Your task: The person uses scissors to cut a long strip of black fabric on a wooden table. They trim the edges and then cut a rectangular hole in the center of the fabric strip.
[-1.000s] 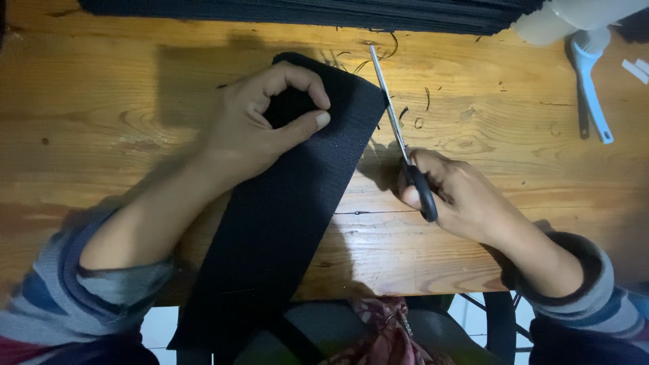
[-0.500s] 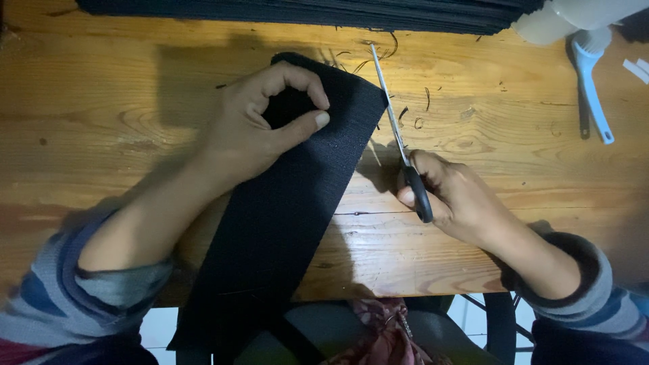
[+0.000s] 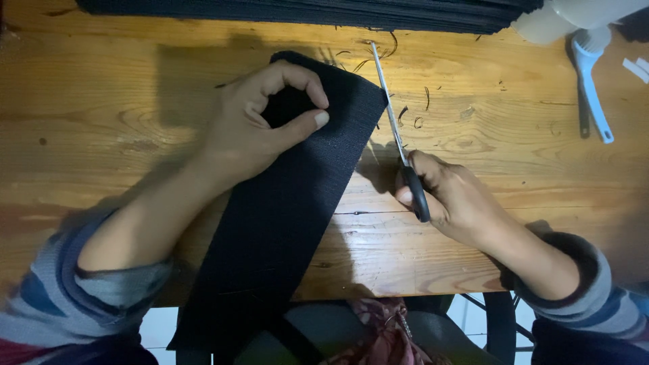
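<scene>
A wide black woven strap (image 3: 284,203) lies diagonally across the wooden table (image 3: 108,101), its lower end hanging over the near edge. My left hand (image 3: 260,118) presses down on the strap's upper end, thumb and forefinger curled. My right hand (image 3: 449,196) grips the black handles of a pair of scissors (image 3: 399,145). The blades point away from me and lie closed beside the strap's right edge, just off the fabric.
A stack of black strap material (image 3: 304,12) runs along the far edge. Small black thread clippings (image 3: 416,111) lie scattered near the scissor tip. A light blue handled tool (image 3: 595,88) and a white object (image 3: 574,17) sit at the far right.
The right hand and scissors have shifted very slightly; the left hand and the strap are unchanged.
</scene>
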